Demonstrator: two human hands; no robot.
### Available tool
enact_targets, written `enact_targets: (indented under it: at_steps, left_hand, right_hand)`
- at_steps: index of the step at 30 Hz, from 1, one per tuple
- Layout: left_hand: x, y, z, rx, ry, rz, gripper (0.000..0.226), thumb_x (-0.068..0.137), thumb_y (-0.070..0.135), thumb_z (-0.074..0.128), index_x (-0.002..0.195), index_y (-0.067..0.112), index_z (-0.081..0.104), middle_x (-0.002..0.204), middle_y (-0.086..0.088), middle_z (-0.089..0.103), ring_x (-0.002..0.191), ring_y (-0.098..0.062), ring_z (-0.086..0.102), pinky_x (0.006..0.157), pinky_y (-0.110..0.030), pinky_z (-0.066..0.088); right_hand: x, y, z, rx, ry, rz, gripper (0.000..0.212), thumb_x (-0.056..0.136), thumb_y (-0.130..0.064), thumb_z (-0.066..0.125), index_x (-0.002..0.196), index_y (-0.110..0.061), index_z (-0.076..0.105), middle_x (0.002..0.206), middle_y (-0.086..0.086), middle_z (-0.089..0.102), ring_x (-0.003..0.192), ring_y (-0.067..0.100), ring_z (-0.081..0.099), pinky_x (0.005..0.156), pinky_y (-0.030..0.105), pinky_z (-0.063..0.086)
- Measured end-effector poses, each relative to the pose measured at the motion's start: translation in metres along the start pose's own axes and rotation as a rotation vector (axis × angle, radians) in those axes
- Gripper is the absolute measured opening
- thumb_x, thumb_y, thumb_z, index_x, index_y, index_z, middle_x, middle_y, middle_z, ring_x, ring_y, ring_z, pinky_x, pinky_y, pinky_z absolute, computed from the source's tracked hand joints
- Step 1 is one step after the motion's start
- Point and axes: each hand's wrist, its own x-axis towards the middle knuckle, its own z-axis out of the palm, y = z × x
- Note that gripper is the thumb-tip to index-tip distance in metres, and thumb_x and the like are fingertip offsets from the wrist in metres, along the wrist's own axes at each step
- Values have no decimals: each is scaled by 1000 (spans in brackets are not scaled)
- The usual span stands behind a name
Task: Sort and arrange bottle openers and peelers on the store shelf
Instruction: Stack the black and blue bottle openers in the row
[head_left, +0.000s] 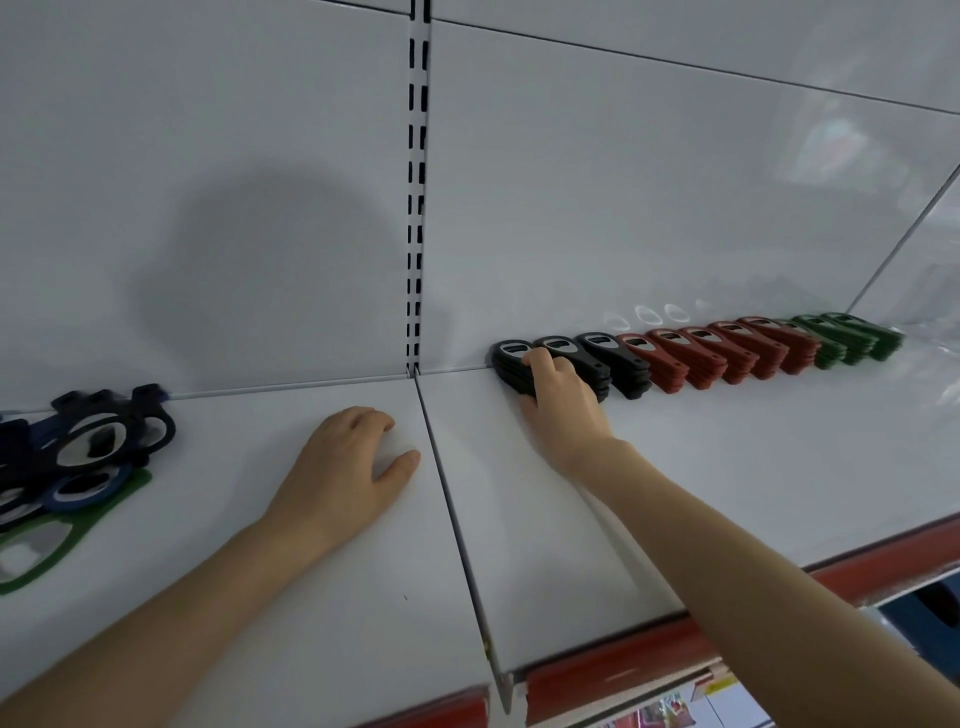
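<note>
A row of stacked bottle openers runs along the back of the white shelf (727, 467): black stacks (613, 358) at the left end, red stacks (727, 348) in the middle, green stacks (852, 338) at the right end. My right hand (561, 400) grips the leftmost black stack (511, 364), fingers curled over its top. My left hand (348, 467) rests palm down on the bare shelf, fingers loosely bent, holding nothing. At the far left lies a loose pile of black, blue and green ring-shaped openers (88, 457).
A slotted upright (417, 208) splits the white back panel. A seam (452, 504) divides two shelf boards. A red price strip (623, 670) lines the front edge, with goods on a lower shelf (670, 712) below.
</note>
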Motion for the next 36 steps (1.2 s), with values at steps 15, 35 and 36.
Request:
enact_targets:
  at_steps: [15, 35, 36]
  left_hand:
    - [-57, -4, -90, 139, 38, 58, 47, 83, 45, 37, 92, 11, 69, 88, 0, 68, 76, -20, 66, 66, -35, 56]
    - [-186, -103, -169, 228, 219, -254, 48, 84, 40, 38, 99, 6, 68, 88, -7, 69, 75, -23, 66, 64, -36, 56]
    - [-182, -104, -169, 194, 241, -251, 50, 84, 42, 38, 103, 6, 67, 94, -6, 69, 81, -21, 65, 71, -32, 54]
  right_hand:
    - [-18, -82, -37, 270, 159, -541, 20, 92, -14, 53, 103, -5, 67, 104, 8, 68, 97, 25, 60, 78, 15, 33]
    - [-11, -264, 63, 298, -187, -484, 17, 85, -20, 63, 101, -13, 65, 90, 0, 59, 86, 20, 57, 68, 22, 36]
    - [-10, -260, 59, 419, -165, -429, 13, 85, -14, 63, 98, -11, 65, 86, -1, 59, 81, 17, 57, 68, 21, 37]
